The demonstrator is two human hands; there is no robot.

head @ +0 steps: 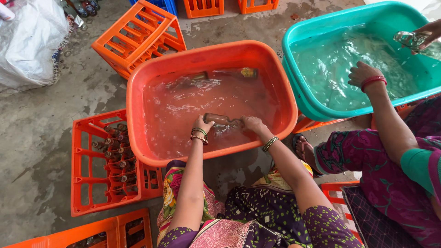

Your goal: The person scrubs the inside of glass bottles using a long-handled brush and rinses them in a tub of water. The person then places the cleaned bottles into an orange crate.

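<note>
Brown glass shows between the two hands: the left hand (200,124) grips one end of a small bottle (217,119), fingers wrapped round it, while the right hand (251,123) is curled at the bottle's other end, at the neck, both hands partly under the water. Bangles ring each wrist. The bottle lies on its side, just at the surface, near the front middle of a red-orange tub (138,98) filled with rippling water. Two more bottles (248,72) float or lie submerged at the far side of the same tub.

To the left of the tub, on the wet concrete floor (41,138), stands an orange crate (85,188) with brown bottles lying in its compartments. Another orange crate (138,34) lies tilted beyond the tub, and more crates sit at the top edge and at the lower left corner. A white woven sack (27,41) rests at the upper left.

To the right, just beside the red-orange tub, is a teal tub (298,87) of clear water. A second person sits there in purple patterned clothing; one co-worker's hand (360,73) with a red bangle rests at the water, and another hand (429,32) at the far right edge holds a clear bottle (409,39) over the tub.
</note>
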